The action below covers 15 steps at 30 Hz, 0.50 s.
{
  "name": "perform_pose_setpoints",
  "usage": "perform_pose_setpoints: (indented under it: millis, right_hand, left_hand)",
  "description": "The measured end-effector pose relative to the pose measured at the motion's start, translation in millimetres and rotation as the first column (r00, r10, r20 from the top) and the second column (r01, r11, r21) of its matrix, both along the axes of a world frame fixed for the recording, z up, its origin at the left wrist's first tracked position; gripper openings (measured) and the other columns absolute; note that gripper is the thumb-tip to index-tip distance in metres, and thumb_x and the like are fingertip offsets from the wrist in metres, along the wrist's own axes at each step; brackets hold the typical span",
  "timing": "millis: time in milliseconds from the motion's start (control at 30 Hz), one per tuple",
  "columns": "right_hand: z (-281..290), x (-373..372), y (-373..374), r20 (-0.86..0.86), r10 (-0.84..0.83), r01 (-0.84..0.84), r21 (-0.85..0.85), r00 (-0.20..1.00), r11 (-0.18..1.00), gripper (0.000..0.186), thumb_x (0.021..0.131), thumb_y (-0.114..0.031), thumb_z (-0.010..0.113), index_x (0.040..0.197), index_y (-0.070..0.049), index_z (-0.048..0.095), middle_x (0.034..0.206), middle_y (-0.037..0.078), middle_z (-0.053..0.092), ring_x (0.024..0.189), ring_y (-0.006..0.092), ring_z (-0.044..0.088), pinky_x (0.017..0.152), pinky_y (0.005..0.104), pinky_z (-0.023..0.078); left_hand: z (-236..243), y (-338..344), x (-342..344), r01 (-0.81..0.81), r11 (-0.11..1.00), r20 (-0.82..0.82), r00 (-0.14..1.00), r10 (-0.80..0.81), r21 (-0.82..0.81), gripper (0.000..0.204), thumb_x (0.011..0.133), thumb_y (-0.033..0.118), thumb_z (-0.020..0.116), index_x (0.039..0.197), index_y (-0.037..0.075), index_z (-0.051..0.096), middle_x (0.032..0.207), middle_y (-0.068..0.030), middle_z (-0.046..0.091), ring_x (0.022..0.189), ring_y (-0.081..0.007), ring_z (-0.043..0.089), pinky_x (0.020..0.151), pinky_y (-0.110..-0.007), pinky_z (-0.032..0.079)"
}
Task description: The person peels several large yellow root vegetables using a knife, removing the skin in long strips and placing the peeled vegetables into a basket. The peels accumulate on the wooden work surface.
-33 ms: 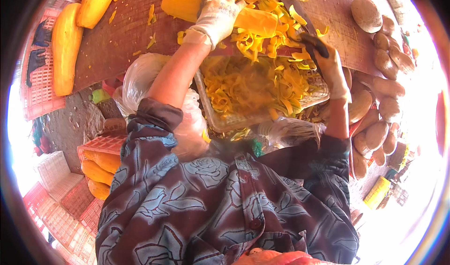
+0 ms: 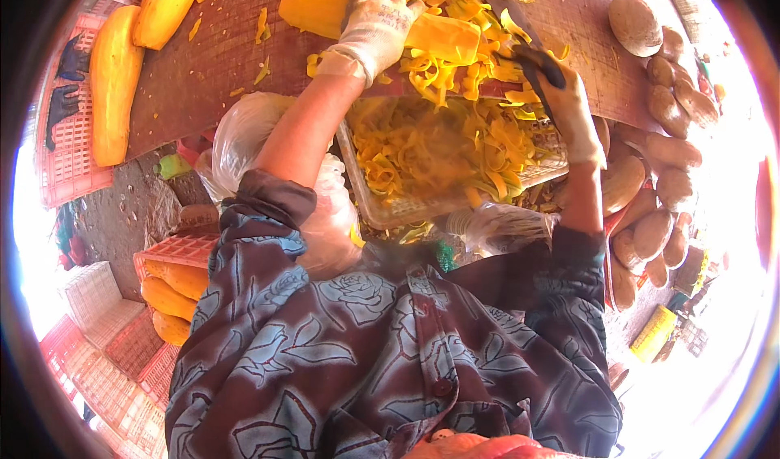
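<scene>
My gloved left hand [image 2: 376,27] grips a long orange-yellow squash [image 2: 445,36] lying on the reddish board [image 2: 187,77], peeled at its right part. My right hand [image 2: 565,110], also gloved, is closed on the black handle of a long dark-bladed knife [image 2: 524,36], just right of the squash. Curled yellow peels [image 2: 432,75] are heaped around the squash and blade. Below the board's near edge, a pale plastic crate [image 2: 353,187] holds a pile of peelings [image 2: 406,150].
Whole squashes [image 2: 114,77] lie at the left, by a pink crate [image 2: 69,171] and another crate with squashes [image 2: 166,292]. Several brown tubers [image 2: 632,22] line the right side. Stacked crates [image 2: 106,378] stand at lower left. Clear plastic bags [image 2: 248,118] sit beside the peel crate.
My right hand and the knife have shifted very slightly left and upward. My left hand and the squash look unmoved.
</scene>
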State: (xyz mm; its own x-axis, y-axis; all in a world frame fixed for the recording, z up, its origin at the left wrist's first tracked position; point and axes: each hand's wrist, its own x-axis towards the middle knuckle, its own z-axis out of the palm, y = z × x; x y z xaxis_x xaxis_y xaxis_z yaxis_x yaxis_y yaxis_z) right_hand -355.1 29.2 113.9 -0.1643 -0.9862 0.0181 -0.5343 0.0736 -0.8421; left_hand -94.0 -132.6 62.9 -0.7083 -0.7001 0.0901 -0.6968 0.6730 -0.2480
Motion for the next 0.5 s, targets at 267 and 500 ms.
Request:
perform_pose_setpoints:
  millis: [267,500]
  right_hand:
    - [7,22,-51,0.183,0.109,-0.134,0.131,0.977,0.982,0.028,0.102,-0.009,0.065,0.127,0.000,0.073,0.109,0.001,0.077,0.089,0.0045,0.063,0.079,0.0207,0.052]
    - [15,18,-19,0.421,0.077,-0.140,0.122,0.904,0.983,0.030,0.097,-0.005,0.073,0.126,0.004,0.070,0.114,0.009,0.076,0.101,0.0118,0.071,0.088,0.0232,0.058]
  left_hand:
    - [5,4,0,-0.011,0.997,0.003,1.000,0.010,0.078,0.072,0.090,0.007,0.059,0.159,0.016,0.041,0.150,-0.0126,0.052,0.142,-0.0329,0.046,0.126,-0.063,0.026]
    - [-2,10,3,0.214,0.967,-0.288,0.925,-0.246,-0.139,0.060,0.081,0.005,0.063,0.140,0.018,0.059,0.139,-0.0060,0.060,0.130,-0.0291,0.053,0.113,-0.051,0.039]
